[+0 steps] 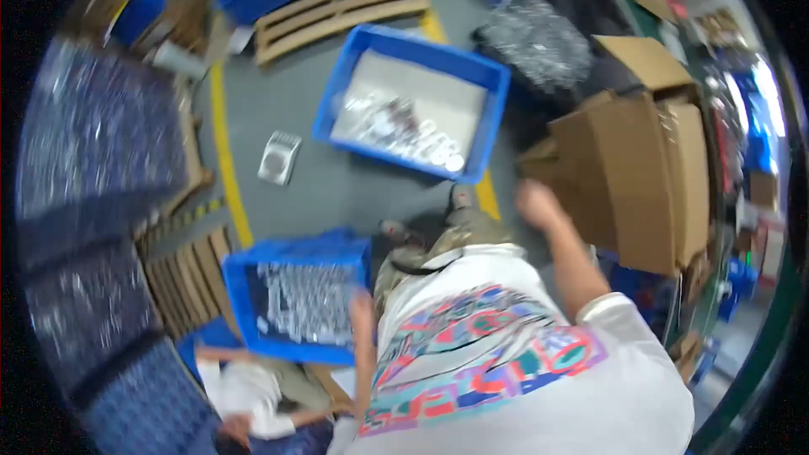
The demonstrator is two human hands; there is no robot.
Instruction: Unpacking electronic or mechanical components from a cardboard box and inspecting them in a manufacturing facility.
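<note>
The right hand (pixel 536 202) is raised forward on an outstretched bare forearm, close beside a large brown cardboard box (pixel 640 177); motion blur hides how far it is opened, and no held object can be made out. The left hand (pixel 361 302) is lowered to the near right corner of a blue plastic crate (pixel 297 254) packed with shiny metal parts; its grip cannot be told. A grey concrete floor (pixel 337 185) marked with a yellow line (pixel 224 147) is seen, a second blue crate (pixel 419 101) resting on it ahead.
</note>
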